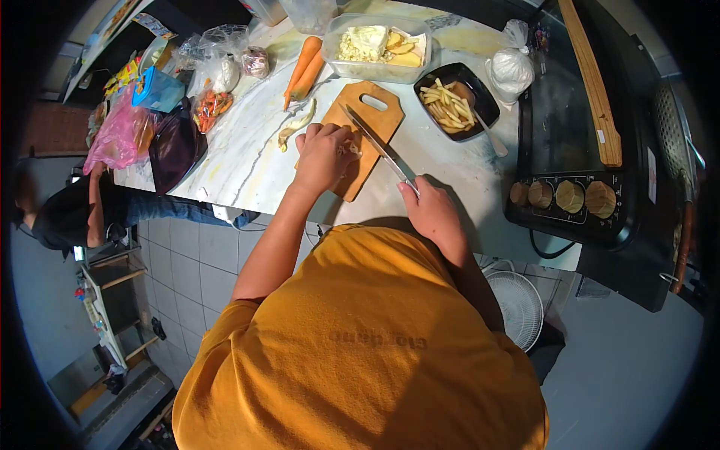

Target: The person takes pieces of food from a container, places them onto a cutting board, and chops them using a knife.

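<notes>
My right hand (433, 211) is closed round the handle of a long kitchen knife (381, 148). The blade slants up and left across a wooden cutting board (373, 107) with a handle slot. My left hand (324, 156) presses down on the board, fingers curled over small pale brownish pieces of food (351, 148) whose kind I cannot make out. The knife lies just right of those fingertips. On the marble counter beyond my left hand is a curved pale yellow-green piece (297, 126), possibly peel. Carrots (305, 66) lie farther back.
A plastic tub (341, 69) of white crumbly food and yellowish slices stands behind the board. Right of it are a black bowl (489, 105) of pale sticks, a bag of white powder (511, 73) and a black oven (566, 217). At left, another person's hand (98, 169) touches a pink bag (120, 139).
</notes>
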Demonstrator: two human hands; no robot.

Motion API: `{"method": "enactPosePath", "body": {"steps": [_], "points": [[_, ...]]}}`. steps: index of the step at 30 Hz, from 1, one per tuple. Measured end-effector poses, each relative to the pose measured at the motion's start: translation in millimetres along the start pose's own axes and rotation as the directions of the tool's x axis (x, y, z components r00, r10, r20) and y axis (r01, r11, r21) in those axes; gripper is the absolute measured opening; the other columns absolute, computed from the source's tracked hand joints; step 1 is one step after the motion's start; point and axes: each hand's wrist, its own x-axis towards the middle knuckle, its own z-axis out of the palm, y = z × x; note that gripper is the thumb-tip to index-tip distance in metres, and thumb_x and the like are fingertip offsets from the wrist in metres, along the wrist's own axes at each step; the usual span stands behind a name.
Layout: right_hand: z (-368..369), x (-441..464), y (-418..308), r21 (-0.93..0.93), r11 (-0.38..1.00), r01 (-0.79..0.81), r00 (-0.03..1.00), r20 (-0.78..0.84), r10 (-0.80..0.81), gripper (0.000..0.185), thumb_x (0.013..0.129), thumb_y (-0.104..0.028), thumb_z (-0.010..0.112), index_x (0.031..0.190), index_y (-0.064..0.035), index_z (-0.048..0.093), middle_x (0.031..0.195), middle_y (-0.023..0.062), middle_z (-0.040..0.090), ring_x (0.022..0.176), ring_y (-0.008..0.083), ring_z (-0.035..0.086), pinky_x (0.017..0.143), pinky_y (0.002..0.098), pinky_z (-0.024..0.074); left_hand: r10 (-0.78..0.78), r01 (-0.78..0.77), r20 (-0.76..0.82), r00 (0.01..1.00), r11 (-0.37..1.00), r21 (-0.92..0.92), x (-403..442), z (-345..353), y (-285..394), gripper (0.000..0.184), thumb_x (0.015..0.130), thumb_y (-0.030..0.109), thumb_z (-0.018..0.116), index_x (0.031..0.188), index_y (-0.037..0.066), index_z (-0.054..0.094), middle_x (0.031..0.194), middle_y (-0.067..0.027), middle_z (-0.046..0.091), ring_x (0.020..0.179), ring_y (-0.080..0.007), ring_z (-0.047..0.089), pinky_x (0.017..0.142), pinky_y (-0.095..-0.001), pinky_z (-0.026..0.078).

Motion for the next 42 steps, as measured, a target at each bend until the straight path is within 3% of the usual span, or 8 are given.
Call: {"method": "enactPosePath", "body": {"steps": [6, 10, 14, 23, 32, 39, 41, 42], "points": [[-2.0, 0.6, 1.3, 0.022, 1.0, 0.005, 0.999, -0.037, -0.004, 0.043, 0.099, -0.043, 0.051, 0.094, -0.0008, 0.059, 0.081, 0.0262, 0.065, 0.083, 0.0488, 0.062, 0.071, 0.0534, 0.0471, -0.014, 0.017, 0.08, 0.997, 0.999, -0.037, 6.2, -1.5, 0.9, 0.027, 0.075, 0.03, 0.081, 0.098, 0.017, 0.075, 0.091, 0.0013, 0.069, 0.104, -0.0254, 0.053, 0.091, -0.0409, 0.031], [-8.7, 1.5, -2.1, -0.008, 0.999, -0.053, 0.998, 0.046, 0.053, 0.043, 0.1, -0.043, 0.048, 0.1, -0.001, 0.059, 0.091, 0.0271, 0.067, 0.09, 0.0499, 0.061, 0.081, 0.0564, 0.0469, -0.071, 0.075, 0.104, 0.992, 0.996, -0.041, 9.7, 1.7, -1.0, 0.022, 0.074, 0.033, 0.081, 0.091, 0.019, 0.078, 0.086, 0.0016, 0.07, 0.101, -0.0253, 0.053, 0.091, -0.0402, 0.03], [-2.0, 1.2, 5.2, 0.007, 1.0, 0.011, 0.998, -0.058, -0.01, 0.043, 0.099, -0.043, 0.051, 0.092, -0.0009, 0.059, 0.081, 0.0267, 0.065, 0.082, 0.0489, 0.061, 0.071, 0.0539, 0.0463, -0.082, 0.085, 0.075, 0.994, 0.996, -0.039, 8.6, 4.5, -2.3, 0.018, 0.076, 0.033, 0.079, 0.088, 0.019, 0.079, 0.087, -0.0006, 0.07, 0.101, -0.026, 0.053, 0.091, -0.0409, 0.03], [0.1, 2.8, 9.2, 0.019, 1.0, 0.02, 0.997, -0.076, -0.018, 0.043, 0.099, -0.043, 0.052, 0.093, -0.0011, 0.06, 0.081, 0.0258, 0.065, 0.083, 0.0486, 0.061, 0.071, 0.0528, 0.0467, 0.012, -0.027, 0.131, 0.991, 0.993, 0.111, 7.5, 9.2, 0.5, 0.017, 0.087, 0.025, 0.068, 0.094, 0.01, 0.072, 0.094, -0.007, 0.063, 0.106, -0.0287, 0.049, 0.093, -0.0442, 0.03], [-8.9, -0.2, 3.7, 0.034, 0.999, -0.037, 0.999, 0.001, 0.037, 0.043, 0.1, -0.043, 0.049, 0.1, -0.0013, 0.059, 0.086, 0.027, 0.067, 0.087, 0.0491, 0.062, 0.079, 0.0558, 0.0471, 0.151, -0.146, -0.031, 0.988, 0.981, 0.128, -2.0, 25.7, -8.6, 0.015, 0.088, 0.019, 0.066, 0.098, 0.007, 0.066, 0.1, -0.0099, 0.063, 0.109, -0.0322, 0.049, 0.097, -0.0457, 0.031], [-11.8, -1.3, 3.3, 0.026, 0.999, -0.03, 1.0, -0.007, 0.03, 0.043, 0.099, -0.043, 0.049, 0.097, -0.0014, 0.059, 0.086, 0.0259, 0.067, 0.087, 0.0487, 0.062, 0.078, 0.0556, 0.0473, -0.029, 0.022, -0.038, 0.999, 0.985, -0.17, 23.4, -5.2, -17.8, 0.013, 0.096, 0.019, 0.063, 0.101, 0.007, 0.065, 0.093, -0.0048, 0.066, 0.094, -0.0217, 0.058, 0.09, -0.038, 0.039], [-12.3, -1.0, 3.0, 0.025, 0.999, -0.023, 1.0, -0.014, 0.023, 0.043, 0.099, -0.043, 0.049, 0.096, -0.0014, 0.059, 0.086, 0.026, 0.067, 0.087, 0.0487, 0.062, 0.078, 0.0557, 0.0474, -0.115, 0.102, 0.022, 0.993, 0.758, -0.645, 44.3, -13.5, -25.3, 0.017, 0.097, 0.021, 0.064, 0.101, 0.004, 0.064, 0.092, -0.0018, 0.064, 0.089, -0.0144, 0.057, 0.083, -0.0308, 0.044], [-12.5, -0.4, 3.0, 0.025, 0.999, -0.021, 1.0, -0.016, 0.022, 0.043, 0.099, -0.043, 0.049, 0.096, -0.0014, 0.059, 0.086, 0.026, 0.067, 0.087, 0.0487, 0.062, 0.078, 0.0557, 0.0474, -0.128, 0.096, 0.004, 0.992, 0.723, -0.684, 56.1, -16.5, -31.5, 0.021, 0.098, 0.022, 0.065, 0.1, 0.001, 0.064, 0.092, 0.0002, 0.063, 0.089, -0.0084, 0.055, 0.081, -0.0248, 0.044]]}}
